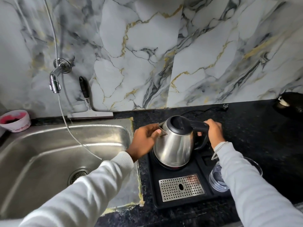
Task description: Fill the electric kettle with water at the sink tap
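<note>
The steel electric kettle [173,145] with a black lid and handle stands tilted on its black base tray [201,171] on the dark counter, right of the sink. My right hand [213,131] is closed around the black handle. My left hand [146,140] presses against the kettle's left side at the spout, thumb on the steel. The steel sink [49,154] lies to the left. A chrome tap [56,79] juts from the marble wall above the sink's far side.
A thin hose [65,118] hangs from the wall into the sink. A white and pink tub [15,120] sits at the sink's far left corner. A glass [218,179] stands in the tray under my right sleeve. A perforated drip grate [181,187] fills the tray's front. A black-handled tool [84,89] leans on the wall.
</note>
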`<act>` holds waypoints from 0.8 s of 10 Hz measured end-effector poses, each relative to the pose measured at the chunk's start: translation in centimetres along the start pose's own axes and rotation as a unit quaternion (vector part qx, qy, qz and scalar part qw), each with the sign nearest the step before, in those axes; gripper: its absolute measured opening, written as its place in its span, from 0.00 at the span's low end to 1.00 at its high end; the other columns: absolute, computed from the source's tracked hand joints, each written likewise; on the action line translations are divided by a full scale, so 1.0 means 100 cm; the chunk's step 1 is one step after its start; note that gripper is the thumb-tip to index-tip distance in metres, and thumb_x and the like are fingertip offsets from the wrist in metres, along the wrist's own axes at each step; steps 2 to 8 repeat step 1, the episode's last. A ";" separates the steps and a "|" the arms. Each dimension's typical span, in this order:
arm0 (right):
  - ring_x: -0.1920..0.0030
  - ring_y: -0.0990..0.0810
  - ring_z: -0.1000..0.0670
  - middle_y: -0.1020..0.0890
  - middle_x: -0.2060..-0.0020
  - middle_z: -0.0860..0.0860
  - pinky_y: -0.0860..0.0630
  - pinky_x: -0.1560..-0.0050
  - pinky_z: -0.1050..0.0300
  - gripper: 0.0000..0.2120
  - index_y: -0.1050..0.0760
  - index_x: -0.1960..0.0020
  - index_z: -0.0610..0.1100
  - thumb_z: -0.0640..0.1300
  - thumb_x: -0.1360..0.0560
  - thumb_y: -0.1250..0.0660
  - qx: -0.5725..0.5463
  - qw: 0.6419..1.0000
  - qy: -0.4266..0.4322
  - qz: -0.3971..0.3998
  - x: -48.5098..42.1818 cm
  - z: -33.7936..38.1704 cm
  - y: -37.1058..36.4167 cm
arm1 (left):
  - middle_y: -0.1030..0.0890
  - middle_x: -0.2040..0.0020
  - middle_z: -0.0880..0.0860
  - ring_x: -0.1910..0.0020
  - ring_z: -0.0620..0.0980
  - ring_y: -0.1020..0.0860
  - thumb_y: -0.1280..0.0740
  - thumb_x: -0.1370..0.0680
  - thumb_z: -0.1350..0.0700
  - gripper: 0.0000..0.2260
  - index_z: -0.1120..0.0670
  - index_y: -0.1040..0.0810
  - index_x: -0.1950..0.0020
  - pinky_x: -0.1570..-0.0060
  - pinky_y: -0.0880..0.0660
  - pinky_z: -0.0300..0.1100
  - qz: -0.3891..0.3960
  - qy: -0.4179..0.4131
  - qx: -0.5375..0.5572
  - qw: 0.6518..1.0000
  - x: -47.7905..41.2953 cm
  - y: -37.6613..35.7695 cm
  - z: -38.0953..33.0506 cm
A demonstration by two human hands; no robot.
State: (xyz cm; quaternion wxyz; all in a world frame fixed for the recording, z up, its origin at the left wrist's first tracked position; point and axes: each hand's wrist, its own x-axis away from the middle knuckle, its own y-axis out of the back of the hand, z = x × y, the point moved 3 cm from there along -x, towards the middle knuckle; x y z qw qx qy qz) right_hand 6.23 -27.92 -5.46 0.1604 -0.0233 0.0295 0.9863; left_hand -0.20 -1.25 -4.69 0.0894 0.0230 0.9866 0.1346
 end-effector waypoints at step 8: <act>0.65 0.18 0.49 0.17 0.65 0.42 0.25 0.59 0.55 0.08 0.19 0.61 0.38 0.37 0.29 0.37 0.037 0.994 0.092 0.036 0.008 0.033 -0.015 | 0.17 0.40 0.53 0.41 0.49 0.19 0.34 0.22 0.53 0.15 0.53 0.23 0.35 0.41 0.26 0.36 -0.080 -0.058 -0.085 0.991 -0.002 0.028 -0.020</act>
